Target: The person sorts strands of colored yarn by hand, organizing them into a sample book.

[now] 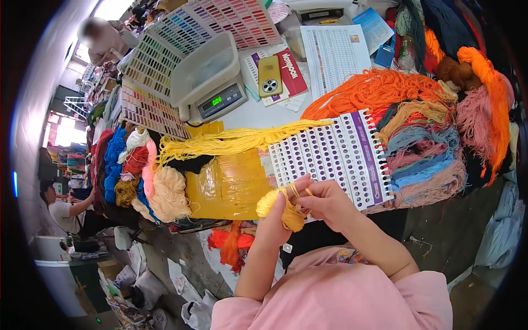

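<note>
My left hand (273, 224) is closed around a small bundle of yellow thread (267, 202). Beside it, my right hand (331, 205) pinches strands from the same bundle, with a loop of thread running between the fingers. Both hands are over the lower edge of a white and purple thread card (324, 154) punched with rows of holes. Along the top of that card lies a long skein of yellow thread (231, 140). A yellow, tape-covered board (223, 190) lies left of the card.
Behind are a scale (221, 103) with a white tub (206, 69), colour charts (159, 49), a phone (269, 77) and a printed sheet (335, 58). Orange yarn (363, 96) and blue yarn (423, 165) are piled at right, peach yarn (168, 192) at left. Another person (69, 209) sits far left.
</note>
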{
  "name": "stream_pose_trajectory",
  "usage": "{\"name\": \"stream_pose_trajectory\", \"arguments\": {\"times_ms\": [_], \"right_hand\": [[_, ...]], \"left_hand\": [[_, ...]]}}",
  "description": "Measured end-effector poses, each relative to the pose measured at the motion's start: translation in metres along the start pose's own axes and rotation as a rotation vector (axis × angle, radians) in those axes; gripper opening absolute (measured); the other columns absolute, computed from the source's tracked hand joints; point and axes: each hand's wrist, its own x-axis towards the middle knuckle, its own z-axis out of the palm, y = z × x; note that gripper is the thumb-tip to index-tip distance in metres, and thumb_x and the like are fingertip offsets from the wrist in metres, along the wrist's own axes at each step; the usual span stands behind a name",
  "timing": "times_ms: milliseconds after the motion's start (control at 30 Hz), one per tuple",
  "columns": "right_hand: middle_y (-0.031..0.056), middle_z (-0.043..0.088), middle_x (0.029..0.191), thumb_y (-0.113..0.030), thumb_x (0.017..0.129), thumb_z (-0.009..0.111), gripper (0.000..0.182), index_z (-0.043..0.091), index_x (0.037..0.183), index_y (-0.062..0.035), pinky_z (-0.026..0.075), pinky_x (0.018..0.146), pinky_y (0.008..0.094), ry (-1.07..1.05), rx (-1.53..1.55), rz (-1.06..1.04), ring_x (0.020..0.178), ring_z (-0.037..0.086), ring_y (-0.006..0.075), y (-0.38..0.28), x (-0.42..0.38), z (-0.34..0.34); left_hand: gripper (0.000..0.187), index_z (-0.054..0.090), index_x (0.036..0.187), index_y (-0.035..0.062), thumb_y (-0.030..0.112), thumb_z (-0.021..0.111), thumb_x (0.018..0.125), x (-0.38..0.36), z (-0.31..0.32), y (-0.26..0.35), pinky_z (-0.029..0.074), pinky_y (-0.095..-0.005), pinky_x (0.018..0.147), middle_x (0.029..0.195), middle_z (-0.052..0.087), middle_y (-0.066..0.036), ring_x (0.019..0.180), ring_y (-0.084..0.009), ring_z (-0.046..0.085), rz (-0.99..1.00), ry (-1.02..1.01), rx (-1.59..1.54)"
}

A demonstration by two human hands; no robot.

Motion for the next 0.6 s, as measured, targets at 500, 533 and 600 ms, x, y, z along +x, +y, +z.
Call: {"name": "stream_pose_trajectory", "arguments": {"times_ms": [500, 533, 600], "right_hand": [[0.0048, 0.058, 0.077, -0.005, 0.071, 0.057, 0.012, 0.059, 0.081, 0.0028, 0.041, 0.055, 0.0185, -0.040, -0.312, 0.032, 0.062, 0.052, 0.0078, -0.010, -0.004, 0.001], [0.0045, 0.058, 0.076, -0.005, 0.071, 0.057, 0.011, 0.059, 0.080, 0.0027, 0.041, 0.054, 0.0183, -0.029, -0.280, 0.055, 0.061, 0.052, 0.0077, -0.012, -0.005, 0.002], [0.0040, 0.058, 0.076, -0.005, 0.072, 0.056, 0.012, 0.059, 0.080, 0.0024, 0.041, 0.053, 0.0178, -0.045, -0.133, 0.073, 0.061, 0.052, 0.0074, -0.014, -0.006, 0.002]], "left_hand": [[0.058, 0.028, 0.118, -0.0091, 0.039, 0.027, 0.085, -0.001, -0.001, 0.006, 0.034, -0.0325, 0.087, 0.121, 0.035, -0.018, 0.106, -0.0223, 0.042, -0.110, -0.082, -0.134], [0.058, 0.028, 0.118, -0.0093, 0.039, 0.027, 0.085, -0.002, -0.001, 0.006, 0.035, -0.0325, 0.087, 0.120, 0.035, -0.018, 0.106, -0.0225, 0.042, -0.106, -0.066, -0.139], [0.058, 0.029, 0.117, -0.0095, 0.039, 0.026, 0.085, -0.002, -0.001, 0.006, 0.036, -0.0327, 0.086, 0.119, 0.036, -0.019, 0.105, -0.0227, 0.043, -0.099, -0.033, -0.149]]}}
